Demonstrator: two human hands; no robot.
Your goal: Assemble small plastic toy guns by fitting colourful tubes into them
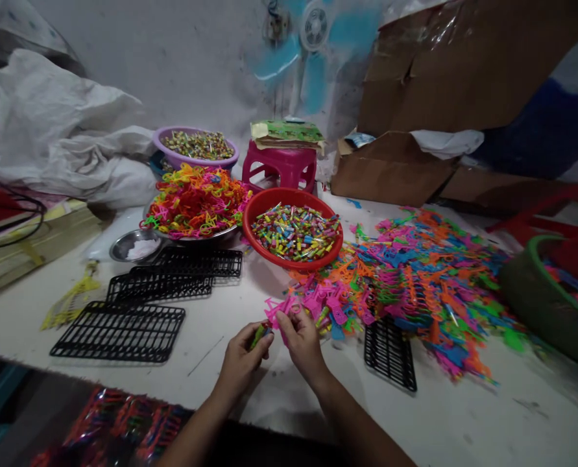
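Note:
My left hand (244,353) is closed around a small green-and-yellow tube (258,336) with a dark red end. Between the thumb and fingers of my right hand (302,340) is a flat pink plastic piece (283,312) with cut-out shapes. Both hands are close together above the white table, fingertips nearly meeting. Just beyond them, similar pink pieces (335,301) lie at the edge of a big multicoloured heap (439,259). A red basin (253,241) full of small coloured tubes (296,232) stands behind the hands.
Black slotted racks (118,331) lie at left; another rack (390,353) at right holds upright coloured pieces. Behind are a tray of bright plastic parts (198,201), a metal bowl (118,250) of white material, a purple basin (165,146), a pink stool (289,163) and a spinning fan (314,26).

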